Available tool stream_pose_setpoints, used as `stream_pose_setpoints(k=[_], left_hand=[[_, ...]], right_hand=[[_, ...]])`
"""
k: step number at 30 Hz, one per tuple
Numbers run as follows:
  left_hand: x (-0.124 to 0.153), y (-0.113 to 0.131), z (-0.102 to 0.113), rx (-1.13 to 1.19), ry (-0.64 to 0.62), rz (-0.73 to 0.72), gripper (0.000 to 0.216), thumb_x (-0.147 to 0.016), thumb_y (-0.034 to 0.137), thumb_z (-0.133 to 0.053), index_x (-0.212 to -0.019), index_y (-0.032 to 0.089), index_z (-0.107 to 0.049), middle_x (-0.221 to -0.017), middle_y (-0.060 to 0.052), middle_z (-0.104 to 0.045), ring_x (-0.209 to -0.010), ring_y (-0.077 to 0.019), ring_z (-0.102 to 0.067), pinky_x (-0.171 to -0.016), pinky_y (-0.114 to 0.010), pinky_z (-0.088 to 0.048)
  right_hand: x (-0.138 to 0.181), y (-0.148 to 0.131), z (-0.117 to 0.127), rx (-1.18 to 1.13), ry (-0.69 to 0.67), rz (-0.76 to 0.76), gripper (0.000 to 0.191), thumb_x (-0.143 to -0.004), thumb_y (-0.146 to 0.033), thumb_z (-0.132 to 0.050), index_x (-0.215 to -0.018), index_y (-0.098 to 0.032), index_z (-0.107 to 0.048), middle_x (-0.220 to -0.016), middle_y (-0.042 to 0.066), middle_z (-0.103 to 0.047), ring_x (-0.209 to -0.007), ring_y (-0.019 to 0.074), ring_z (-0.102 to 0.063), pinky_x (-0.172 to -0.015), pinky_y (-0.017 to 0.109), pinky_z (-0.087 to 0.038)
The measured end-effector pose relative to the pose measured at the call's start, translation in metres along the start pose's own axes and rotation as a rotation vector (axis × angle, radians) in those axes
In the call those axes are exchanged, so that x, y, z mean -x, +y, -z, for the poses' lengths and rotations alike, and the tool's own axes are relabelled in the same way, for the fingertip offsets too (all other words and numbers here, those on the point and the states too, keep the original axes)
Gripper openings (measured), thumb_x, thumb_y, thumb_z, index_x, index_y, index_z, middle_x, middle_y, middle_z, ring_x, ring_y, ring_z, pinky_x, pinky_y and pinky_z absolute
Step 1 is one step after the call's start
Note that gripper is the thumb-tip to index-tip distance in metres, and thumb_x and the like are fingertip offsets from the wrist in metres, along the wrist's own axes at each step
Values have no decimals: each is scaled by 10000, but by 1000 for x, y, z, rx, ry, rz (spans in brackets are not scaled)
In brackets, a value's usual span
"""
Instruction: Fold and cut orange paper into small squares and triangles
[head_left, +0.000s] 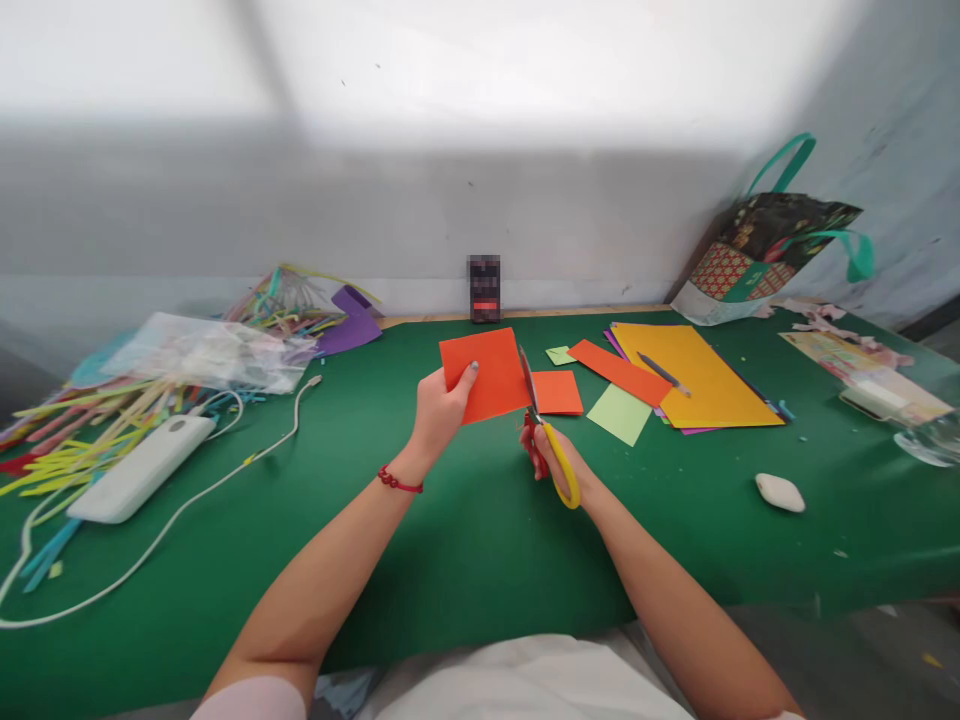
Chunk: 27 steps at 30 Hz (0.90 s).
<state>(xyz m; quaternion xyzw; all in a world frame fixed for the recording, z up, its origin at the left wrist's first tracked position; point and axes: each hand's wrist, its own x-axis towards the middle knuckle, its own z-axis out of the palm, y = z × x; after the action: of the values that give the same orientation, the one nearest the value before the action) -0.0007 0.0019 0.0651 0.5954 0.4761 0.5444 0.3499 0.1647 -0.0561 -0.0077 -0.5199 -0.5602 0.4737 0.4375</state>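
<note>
My left hand [441, 402] pinches an orange sheet of paper [491, 375] at its lower left, thumb on top, holding it above the table. Yellow-handled scissors [564, 470] are gripped in my right hand [551, 455], blades pointing up and away along the sheet's right edge. Whether the blades touch the paper I cannot tell. Behind the scissors lies a smaller orange piece of paper [559, 392]. To its right are an orange strip [619, 373], a pale green square [619, 413] and a small folded green piece [559, 355].
A stack of yellow paper [720, 380] with a pen [664, 373] lies right. Paper strips [67, 440], a white power bank [142, 470] and its cable [202, 505] occupy the left. A phone [484, 290] leans on the wall; a bag [750, 260] and white case [780, 492] are right.
</note>
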Motion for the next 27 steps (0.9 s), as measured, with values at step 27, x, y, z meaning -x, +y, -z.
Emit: stream_pose_setpoints(k=[27], left_hand=[[3, 1, -1, -88, 19, -48, 264, -761, 396, -557, -674, 162, -644, -689, -47, -678, -638, -186, -601, -521, -259, -426]], right_hand=[[5, -10, -1, -6, 38, -61, 562, -714, -763, -361, -719, -207, -445, -546, -41, -426, -409, 92, -419, -371, 232, -400]])
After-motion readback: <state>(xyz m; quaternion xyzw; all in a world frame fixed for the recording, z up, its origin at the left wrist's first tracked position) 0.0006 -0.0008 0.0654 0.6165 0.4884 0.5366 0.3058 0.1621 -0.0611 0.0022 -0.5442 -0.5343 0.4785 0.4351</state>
